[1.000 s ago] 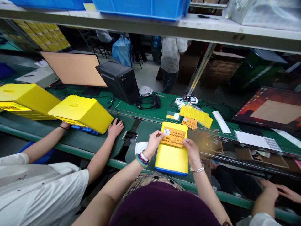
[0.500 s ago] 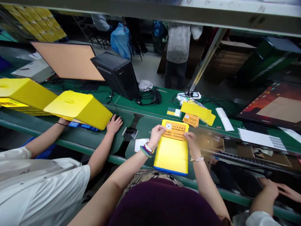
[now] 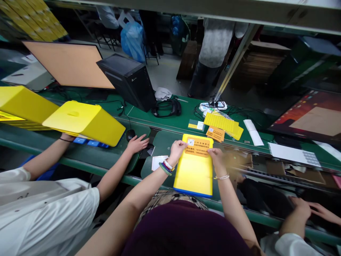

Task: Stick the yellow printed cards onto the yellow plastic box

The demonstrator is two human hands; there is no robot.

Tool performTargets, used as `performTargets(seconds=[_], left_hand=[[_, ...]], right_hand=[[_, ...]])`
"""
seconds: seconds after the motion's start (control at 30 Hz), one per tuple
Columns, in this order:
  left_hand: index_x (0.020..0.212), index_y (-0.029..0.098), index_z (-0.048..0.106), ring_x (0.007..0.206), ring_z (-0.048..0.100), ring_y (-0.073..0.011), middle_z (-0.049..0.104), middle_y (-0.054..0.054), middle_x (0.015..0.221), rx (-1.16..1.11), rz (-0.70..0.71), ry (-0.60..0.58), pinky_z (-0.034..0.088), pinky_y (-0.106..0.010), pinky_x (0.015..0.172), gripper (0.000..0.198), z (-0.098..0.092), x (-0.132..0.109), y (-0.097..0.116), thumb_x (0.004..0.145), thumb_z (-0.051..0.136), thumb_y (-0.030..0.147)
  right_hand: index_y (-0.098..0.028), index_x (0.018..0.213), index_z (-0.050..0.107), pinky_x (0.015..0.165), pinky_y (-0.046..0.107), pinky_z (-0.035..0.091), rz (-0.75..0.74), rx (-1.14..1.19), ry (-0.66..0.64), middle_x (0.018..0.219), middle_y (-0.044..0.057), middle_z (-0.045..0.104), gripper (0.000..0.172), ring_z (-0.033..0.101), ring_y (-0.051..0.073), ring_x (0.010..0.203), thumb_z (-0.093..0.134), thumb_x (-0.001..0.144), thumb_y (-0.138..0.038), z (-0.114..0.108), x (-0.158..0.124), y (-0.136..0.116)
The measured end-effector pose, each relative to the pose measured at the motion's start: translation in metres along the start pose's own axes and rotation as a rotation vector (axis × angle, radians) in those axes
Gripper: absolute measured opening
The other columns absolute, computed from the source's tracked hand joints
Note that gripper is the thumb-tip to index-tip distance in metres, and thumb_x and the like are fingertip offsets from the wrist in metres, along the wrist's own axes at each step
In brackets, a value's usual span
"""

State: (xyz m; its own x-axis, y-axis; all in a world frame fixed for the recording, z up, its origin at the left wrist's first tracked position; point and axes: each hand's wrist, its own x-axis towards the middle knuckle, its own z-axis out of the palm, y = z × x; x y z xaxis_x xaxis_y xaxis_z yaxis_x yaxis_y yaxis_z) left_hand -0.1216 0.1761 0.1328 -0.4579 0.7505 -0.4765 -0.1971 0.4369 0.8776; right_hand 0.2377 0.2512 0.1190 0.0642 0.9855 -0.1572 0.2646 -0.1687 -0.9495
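An orange sticker with a QR code and dark print lies along the top part of a yellow box with a blue lower edge. My left hand pinches the sticker's left edge, and bracelets circle that wrist. At its right edge, my right hand pinches the lower corner. Whether the sticker touches the box over its whole face, I cannot tell. Beyond the box lies a small pile of similar orange stickers, beside yellow sheets of small labels.
On the left, a co-worker's hand is beside a mouse, near tilted yellow boxes. A black computer tower, a monitor and a headset stand behind. White sheets lie at right.
Both my hands keep their pinch on the sticker, with little movement. The co-worker's hand has slid right off the mouse, fingers spread. A standing person in the back leans differently.
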Motion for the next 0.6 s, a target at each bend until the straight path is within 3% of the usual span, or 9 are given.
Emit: performTargets(seconds=[0.07, 0.13, 0.2, 0.37, 0.43, 0.5, 0.6], left_hand=[[0.105, 0.014, 0.064, 0.089, 0.064, -0.018, 0.067, -0.007, 0.102, 0.007, -0.034, 0.011, 0.055, -0.039, 0.083, 0.039, -0.031, 0.006, 0.011, 0.092, 0.051, 0.049], [0.105, 0.017, 0.062, 0.092, 0.064, -0.02, 0.068, -0.006, 0.101, 0.03, -0.039, 0.002, 0.055, -0.04, 0.081, 0.03, -0.034, 0.006, 0.015, 0.092, 0.054, 0.043], [0.108, 0.017, 0.062, 0.093, 0.063, -0.0194, 0.066, -0.007, 0.106, 0.068, 0.002, -0.017, 0.055, -0.039, 0.082, 0.032, -0.006, 0.001, 0.01, 0.092, 0.054, 0.043], [0.103, 0.014, 0.063, 0.091, 0.063, -0.0173, 0.065, -0.006, 0.104, 0.2, 0.161, -0.085, 0.055, -0.038, 0.082, 0.028, 0.122, -0.022, -0.025, 0.089, 0.06, 0.038], [0.095, 0.013, 0.064, 0.09, 0.062, -0.0169, 0.066, -0.005, 0.098, 0.254, 0.21, -0.079, 0.054, -0.038, 0.083, 0.024, 0.153, -0.025, -0.034, 0.088, 0.062, 0.036], [0.093, 0.013, 0.064, 0.09, 0.062, -0.0169, 0.066, -0.005, 0.097, 0.298, 0.244, -0.069, 0.053, -0.038, 0.083, 0.024, 0.16, -0.026, -0.036, 0.087, 0.062, 0.037], [0.105, 0.015, 0.063, 0.094, 0.063, -0.0182, 0.065, -0.006, 0.106, 0.344, 0.264, -0.043, 0.054, -0.039, 0.084, 0.029, 0.133, -0.025, -0.028, 0.09, 0.058, 0.039]], right_hand=[[-0.018, 0.065, 0.07, 0.076, 0.036, 0.046, -0.011, -0.017, 0.002, 0.079, 0.005, 0.066, 0.025, 0.059, 0.021, 0.076, 0.073, 0.064, -0.043, -0.001, 0.001, 0.002], [-0.018, 0.066, 0.071, 0.076, 0.036, 0.045, -0.022, -0.032, 0.002, 0.08, 0.005, 0.066, 0.024, 0.059, 0.021, 0.076, 0.072, 0.065, -0.043, -0.001, 0.002, 0.004], [-0.018, 0.067, 0.071, 0.077, 0.036, 0.045, -0.031, -0.045, 0.0, 0.081, 0.005, 0.065, 0.024, 0.059, 0.021, 0.077, 0.072, 0.066, -0.042, -0.001, 0.003, 0.007], [-0.018, 0.069, 0.071, 0.079, 0.036, 0.044, -0.053, -0.086, -0.005, 0.083, 0.005, 0.064, 0.021, 0.058, 0.021, 0.079, 0.07, 0.068, -0.039, -0.001, 0.005, 0.011], [-0.018, 0.069, 0.071, 0.078, 0.036, 0.044, -0.063, -0.103, -0.006, 0.083, 0.005, 0.064, 0.02, 0.058, 0.021, 0.078, 0.069, 0.069, -0.038, -0.002, 0.005, 0.011], [-0.018, 0.069, 0.071, 0.078, 0.036, 0.044, -0.075, -0.118, -0.007, 0.082, 0.005, 0.064, 0.02, 0.057, 0.02, 0.076, 0.068, 0.07, -0.037, -0.002, 0.005, 0.01], [-0.018, 0.069, 0.071, 0.077, 0.036, 0.044, -0.091, -0.135, -0.007, 0.083, 0.006, 0.063, 0.019, 0.056, 0.02, 0.076, 0.067, 0.07, -0.037, -0.003, 0.005, 0.009]])
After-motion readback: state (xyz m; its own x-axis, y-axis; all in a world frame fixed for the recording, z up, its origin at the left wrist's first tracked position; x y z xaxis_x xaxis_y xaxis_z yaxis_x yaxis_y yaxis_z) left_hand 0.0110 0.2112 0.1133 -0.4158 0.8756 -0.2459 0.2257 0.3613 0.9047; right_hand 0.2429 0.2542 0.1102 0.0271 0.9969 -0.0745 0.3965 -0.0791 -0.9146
